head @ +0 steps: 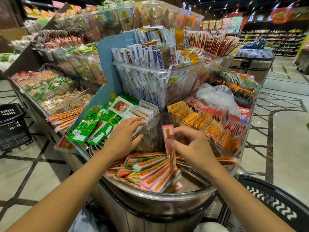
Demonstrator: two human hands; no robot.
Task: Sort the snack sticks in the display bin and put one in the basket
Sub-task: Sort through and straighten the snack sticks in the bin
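Head view: you face the display bin (158, 196), and both of your hands are over it.
Right hand: your right hand (192, 146) pinches one snack stick (168, 141) between thumb and fingertips. The stick stands nearly upright with its lower end down among the others.
Left hand: your left hand (123, 138) has straight fingers lying across the top edge of the clear divider (167, 119) and holds nothing.
Pile: the pile of sticks (150, 169) lies fanned in the left half of the bin, ends pointing different ways (bare bin floor shows on the right).
Basket: the black basket (274, 198) sits low at your right, just beside the bin.
Step in hand: this looks like lifting a single stick clear of the pile.
Doing it well: draw the stick straight up along its length so its tail does not drag neighbours out. Bring the left hand down flat on the pile to hold it in place.
Grip: the wrapper looks slick and floppy, so pinch near the middle rather than the sealed tip.
Risk: loose sticks near the front rim could slide over it.
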